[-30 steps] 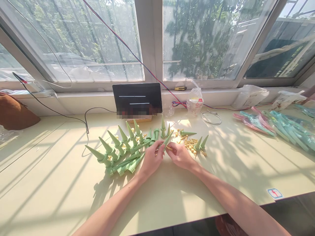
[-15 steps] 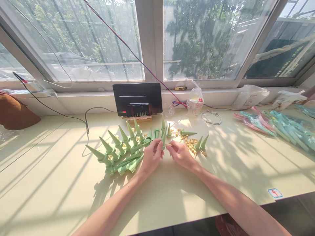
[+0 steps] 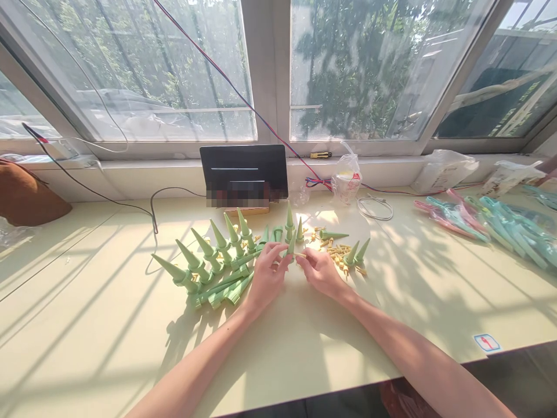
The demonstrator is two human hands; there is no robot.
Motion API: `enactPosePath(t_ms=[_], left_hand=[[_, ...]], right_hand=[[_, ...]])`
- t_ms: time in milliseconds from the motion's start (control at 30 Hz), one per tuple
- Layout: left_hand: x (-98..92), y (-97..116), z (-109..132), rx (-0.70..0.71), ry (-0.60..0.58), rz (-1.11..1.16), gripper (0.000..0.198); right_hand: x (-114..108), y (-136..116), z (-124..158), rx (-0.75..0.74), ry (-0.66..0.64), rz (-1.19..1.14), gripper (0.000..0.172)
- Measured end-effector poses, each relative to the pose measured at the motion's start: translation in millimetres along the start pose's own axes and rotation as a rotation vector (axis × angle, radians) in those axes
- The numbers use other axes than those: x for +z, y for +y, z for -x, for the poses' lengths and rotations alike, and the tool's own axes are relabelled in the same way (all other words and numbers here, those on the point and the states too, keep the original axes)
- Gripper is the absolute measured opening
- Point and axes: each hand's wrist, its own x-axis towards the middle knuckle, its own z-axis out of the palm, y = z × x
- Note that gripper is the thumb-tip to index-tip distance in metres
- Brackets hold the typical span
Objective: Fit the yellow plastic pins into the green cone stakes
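My left hand [image 3: 268,271] is closed on a green pointed cone [image 3: 293,242], tip upward. Facing it, my right hand [image 3: 321,271] pinches a small yellow peg [image 3: 300,254] close to the cone's side; whether the two touch is hard to see. Left of my hands stands a slanting row of green cones on collared bases [image 3: 209,253], with several green tubes [image 3: 226,290] lying in front. Behind the left fingers are more upright green cones [image 3: 289,216]. To the right lie loose yellow pegs [image 3: 337,253], with two green cones [image 3: 357,253] standing beside them.
A dark tablet [image 3: 243,165] leans by the window ledge. Near it are a bagged cup [image 3: 347,180], a coiled white cable [image 3: 374,209] and a yellow cutter [image 3: 321,155]. Bagged pink and teal strips [image 3: 505,226] lie far right. A brown object [image 3: 30,194] sits far left.
The hands stay nearly in place, with the peg still close to the cone. The left fingers have shifted slightly around the cone. The view has moved a little.
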Motion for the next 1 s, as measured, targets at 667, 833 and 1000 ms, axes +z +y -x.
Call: enactPosePath(t_ms=[667,833,1000], left_hand=[[0.2,5,-1,-0.168,0.045,0.108,0.039],[-1.3,7,-4,-0.260,0.032,0.133,0.051],[-2.7,9,-4,-0.271,0.001,0.111,0.051]], right_hand=[[-1,8,-3,-0.145,0.062,0.166,0.035],[0,14,-4,-0.194,0.035,0.221,0.034],[1,16,-5,-0.212,0.037,0.214,0.034]])
